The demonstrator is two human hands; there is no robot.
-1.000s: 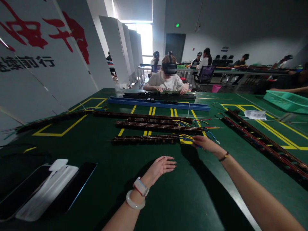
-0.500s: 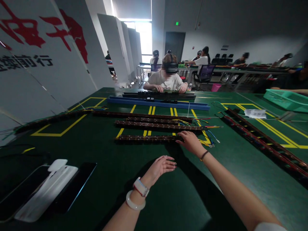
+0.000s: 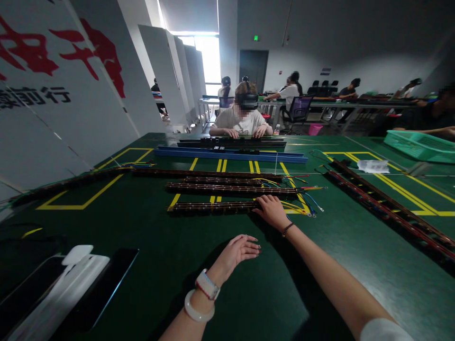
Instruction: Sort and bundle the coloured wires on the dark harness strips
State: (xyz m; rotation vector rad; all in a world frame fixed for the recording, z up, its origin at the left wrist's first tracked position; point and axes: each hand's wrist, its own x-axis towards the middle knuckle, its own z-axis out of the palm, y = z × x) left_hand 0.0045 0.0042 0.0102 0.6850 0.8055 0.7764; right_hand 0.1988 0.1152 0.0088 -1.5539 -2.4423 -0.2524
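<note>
My right hand (image 3: pixel 273 211) grips the right end of the nearest long, dark wire bundle (image 3: pixel 213 207), its fingers bent over the top. Yellow and blue wires with ring terminals (image 3: pixel 310 214) come out beyond that hand. My left hand (image 3: pixel 239 255) holds nothing; its fingers are stretched out and slightly apart, over the green table (image 3: pixel 149 279) in front of the bundle. Just behind lies a second, longer wire bundle (image 3: pixel 227 189) with coloured leads at its right end, and further dark bundles (image 3: pixel 199 174) lie parallel behind it.
A blue rail (image 3: pixel 231 154) crosses the table farther back, before a seated person (image 3: pixel 245 113) handling dark strips. More wire bundles (image 3: pixel 384 203) slant along the right, near a green basket (image 3: pixel 419 144). Phones (image 3: pixel 103 289) and a white device (image 3: pixel 71 279) lie at left.
The view has shifted slightly. My right hand stays on the end of the nearest wire bundle, and my left hand keeps about the same pose.
</note>
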